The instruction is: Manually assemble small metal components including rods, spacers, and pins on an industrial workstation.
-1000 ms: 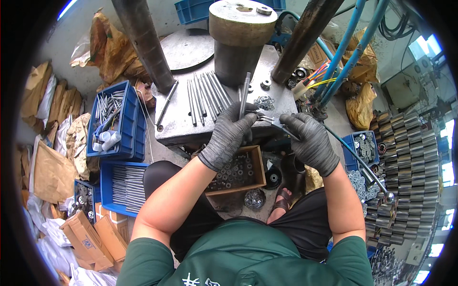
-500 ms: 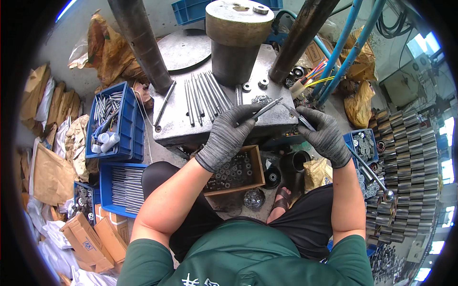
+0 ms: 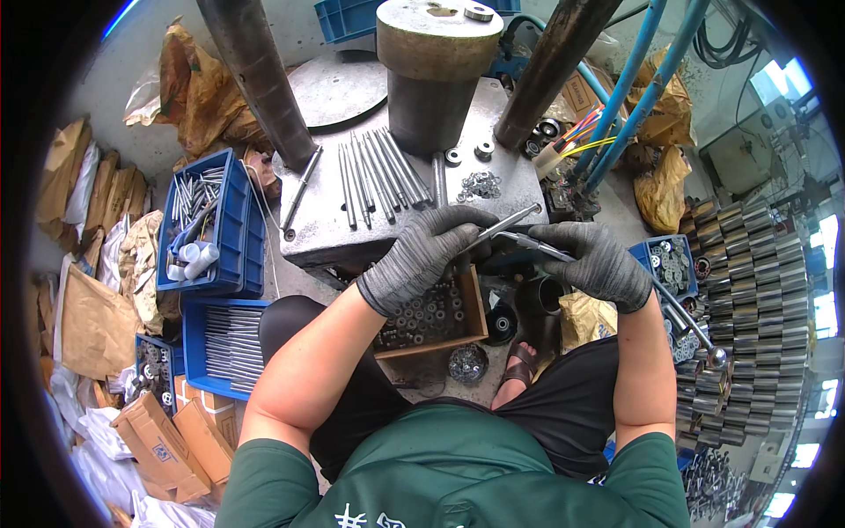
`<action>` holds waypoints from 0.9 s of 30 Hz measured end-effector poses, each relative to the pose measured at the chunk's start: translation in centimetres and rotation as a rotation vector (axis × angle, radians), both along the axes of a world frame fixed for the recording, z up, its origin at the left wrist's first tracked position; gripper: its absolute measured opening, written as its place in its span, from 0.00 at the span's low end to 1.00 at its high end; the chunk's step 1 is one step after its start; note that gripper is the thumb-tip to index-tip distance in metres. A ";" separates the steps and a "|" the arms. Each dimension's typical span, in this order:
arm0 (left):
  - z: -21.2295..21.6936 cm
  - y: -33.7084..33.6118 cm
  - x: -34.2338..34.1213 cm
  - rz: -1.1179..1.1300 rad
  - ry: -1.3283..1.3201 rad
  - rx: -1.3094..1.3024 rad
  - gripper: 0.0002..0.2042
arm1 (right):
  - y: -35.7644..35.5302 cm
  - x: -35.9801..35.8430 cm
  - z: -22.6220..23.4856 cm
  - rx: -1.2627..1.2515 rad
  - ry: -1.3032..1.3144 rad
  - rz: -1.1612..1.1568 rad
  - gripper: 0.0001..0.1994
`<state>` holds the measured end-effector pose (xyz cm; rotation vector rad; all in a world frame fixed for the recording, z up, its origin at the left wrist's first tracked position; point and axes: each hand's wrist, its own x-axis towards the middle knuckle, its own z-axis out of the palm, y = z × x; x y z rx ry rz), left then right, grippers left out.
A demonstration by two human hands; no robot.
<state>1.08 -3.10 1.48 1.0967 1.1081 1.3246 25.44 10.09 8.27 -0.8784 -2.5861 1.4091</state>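
Both my hands wear grey knit gloves and meet over the near edge of the metal worktable (image 3: 308,251). My left hand (image 3: 424,249) is closed around a steel shaft (image 3: 509,225), whose free end points up to the right. In my right hand (image 3: 598,264) is a slim pliers-like metal tool (image 3: 539,245); its thin tip lies beside the shaft, near my left fingers. Whether the tip touches the shaft, I cannot tell. Beyond my hands lie a small heap of thin metal rings (image 3: 481,185) and a row of steel shafts (image 3: 378,176).
A thick steel cylinder (image 3: 431,97) and two dark posts (image 3: 260,79) rise from the table. A wooden box of bearings (image 3: 475,308) sits below my hands. Blue crates (image 3: 251,229) stand left, one holding shafts. Right are a ball-ended lever (image 3: 715,357) and stacked metal tubes (image 3: 748,326).
Both hands have come slightly lower and closer together. The tool's tip has swung down to the left beside the shaft, and the heap of rings is more exposed.
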 end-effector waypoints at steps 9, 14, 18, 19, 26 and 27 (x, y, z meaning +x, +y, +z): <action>-0.2 0.3 0.1 -0.099 -0.200 -0.128 0.19 | -0.4 -0.5 0.4 0.047 0.017 0.091 0.24; 0.7 0.0 -0.2 -0.162 -0.394 -0.224 0.19 | 0.1 -0.2 -0.8 -0.095 0.163 0.080 0.28; 0.9 -0.2 -0.2 -0.221 -0.511 -0.210 0.21 | -0.2 -0.5 -0.6 0.030 0.123 0.163 0.29; 1.2 -0.4 -0.3 -0.215 -0.521 -0.216 0.23 | -0.5 -0.6 -0.5 -0.118 0.124 0.110 0.29; 2.0 -1.3 -1.1 -0.170 -0.450 -0.158 0.25 | -0.9 -1.2 -0.4 -0.432 0.146 0.089 0.32; 2.1 -1.7 -1.4 -0.135 -0.346 -0.174 0.24 | -0.9 -1.1 -0.5 -0.516 0.115 0.049 0.32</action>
